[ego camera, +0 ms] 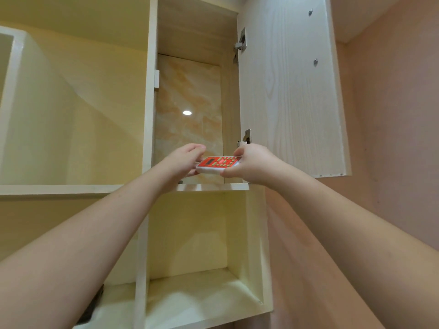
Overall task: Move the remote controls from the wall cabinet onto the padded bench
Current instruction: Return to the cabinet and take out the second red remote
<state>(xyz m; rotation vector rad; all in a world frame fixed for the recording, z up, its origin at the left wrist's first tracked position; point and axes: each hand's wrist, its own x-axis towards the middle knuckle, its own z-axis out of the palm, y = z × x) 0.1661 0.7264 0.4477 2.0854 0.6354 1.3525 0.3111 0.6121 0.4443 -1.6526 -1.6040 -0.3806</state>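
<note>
A remote control (217,164) with a red face, pale buttons and a white body is held level just above the floor of the wall cabinet's open compartment (190,91). My left hand (184,160) grips its left end and my right hand (251,163) grips its right end. Both arms reach up from below. The remote sits in front of the compartment's marbled back panel. The padded bench is out of view.
The cabinet door (289,86) stands swung open to the right, with hinges on its inner edge. Below the compartment is an open cubby (197,252). Open shelves (71,115) lie to the left, a pink wall (392,138) to the right. Something dark (93,302) sits at lower left.
</note>
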